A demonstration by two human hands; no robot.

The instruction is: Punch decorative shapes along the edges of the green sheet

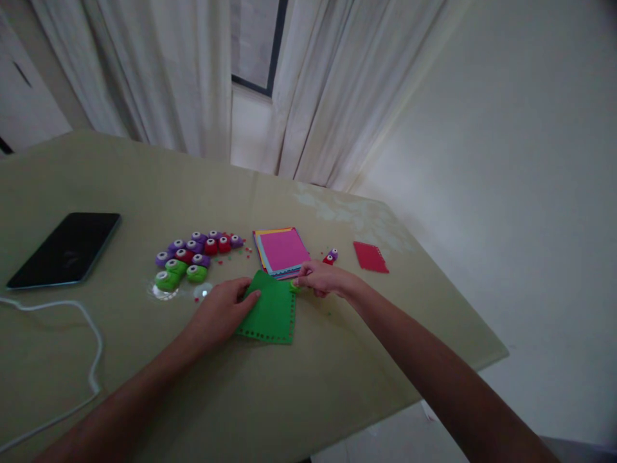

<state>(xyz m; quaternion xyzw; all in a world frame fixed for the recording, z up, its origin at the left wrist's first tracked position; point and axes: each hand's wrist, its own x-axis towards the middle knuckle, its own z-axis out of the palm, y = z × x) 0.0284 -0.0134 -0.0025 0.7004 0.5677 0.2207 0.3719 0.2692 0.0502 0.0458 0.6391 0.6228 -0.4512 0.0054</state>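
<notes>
My left hand (224, 310) grips the left side of a green paper sheet (267, 308), thumb on top and fingers beneath. Small holes run along the sheet's lower and right edges. At its upper right edge, my right hand (321, 279) is closed on a small green craft punch (294, 287), mostly hidden by the fingers. Just behind the green sheet lies a stack of coloured paper (283, 249), pink on top. A red craft punch (328, 259) and a purple craft punch (334, 253) stand just beyond my right hand.
Several purple, red and green craft punches (184, 255) cluster at the left, with paper bits (220, 262) scattered nearby. A red punched sheet (370, 256) lies to the right. A black tablet (67, 249) and a white cable (94, 360) occupy the table's left side.
</notes>
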